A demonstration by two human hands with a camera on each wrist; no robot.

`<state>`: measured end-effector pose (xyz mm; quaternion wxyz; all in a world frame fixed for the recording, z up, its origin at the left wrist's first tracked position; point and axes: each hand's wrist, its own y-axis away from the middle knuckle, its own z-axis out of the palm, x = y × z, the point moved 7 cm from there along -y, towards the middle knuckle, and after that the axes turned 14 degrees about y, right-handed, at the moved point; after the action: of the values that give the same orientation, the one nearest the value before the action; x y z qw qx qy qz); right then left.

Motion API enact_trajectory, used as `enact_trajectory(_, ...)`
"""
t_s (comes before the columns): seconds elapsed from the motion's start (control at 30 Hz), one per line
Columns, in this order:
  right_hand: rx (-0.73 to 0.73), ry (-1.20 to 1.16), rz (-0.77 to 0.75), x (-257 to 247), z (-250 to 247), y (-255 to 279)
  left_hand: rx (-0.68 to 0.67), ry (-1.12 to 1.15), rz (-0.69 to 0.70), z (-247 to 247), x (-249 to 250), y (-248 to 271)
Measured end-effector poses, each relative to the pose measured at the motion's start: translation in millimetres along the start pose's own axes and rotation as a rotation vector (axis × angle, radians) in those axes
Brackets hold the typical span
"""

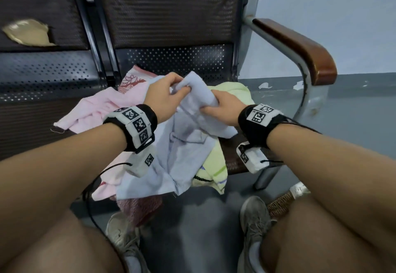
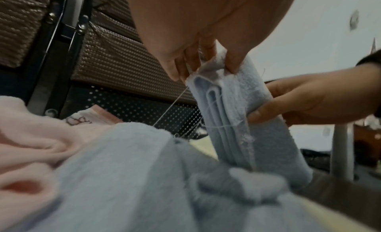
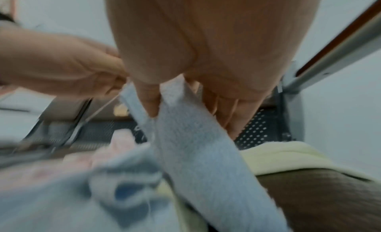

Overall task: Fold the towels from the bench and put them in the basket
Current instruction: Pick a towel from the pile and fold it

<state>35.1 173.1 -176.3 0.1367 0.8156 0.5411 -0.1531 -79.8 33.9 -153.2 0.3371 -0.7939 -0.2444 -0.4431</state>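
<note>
Now our left hand (image 1: 165,95) pinches the top end of the pale blue towel (image 1: 188,142), while our right hand (image 1: 222,110) clamps round the gathered band just below it. Both hold it above the bench (image 1: 171,62), its loose lower part draped over the near edge of the seat. Beneath it lie a pink towel (image 1: 96,110) to the left, a yellow-green towel (image 1: 233,90) to the right, and a dark red towel (image 1: 139,206) hanging low at the near side. None looks properly folded, so we judge the job barely begun: every towel remains. A woven thing by our right shoe may be the basket; we cannot tell. Our left wrist view shows the stacked pleats and a loose thread (image 2: 171,106), hidden from the head view.
</note>
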Motion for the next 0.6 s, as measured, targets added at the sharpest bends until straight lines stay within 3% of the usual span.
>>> enact_trajectory(0.07, 0.073, -0.194, 0.035, 4.6, -25.2, 19.0, 0.099, 0.242, -0.04, -2.4, 16.0, -3.8)
enact_trajectory(0.13, 0.126, -0.334, 0.075, 12.7, -48.7, 42.3, 0.088, 0.454, -0.179, 9.8, 29.4, -4.2)
enact_trajectory(0.2, 0.165, -0.468, 0.108, 24.1, -69.7, 66.2, -0.104, 0.629, -0.345, 45.6, 43.9, 3.0)
enact_trajectory(0.27, 0.211, -0.575, 0.135, 40.1, -88.2, 91.8, -0.344, 0.695, -0.405, 93.1, 64.2, 16.4)
enact_trajectory(0.47, 0.396, -0.799, 0.285, 133.7, -122.0, 187.6, -0.552, 0.657, -0.21, 224.0, 140.5, 43.4)
enact_trajectory(0.6, 0.546, -0.951, 0.521, 222.8, -108.6, 270.8, -0.747, 0.543, -0.184, 331.8, 175.9, 78.0)
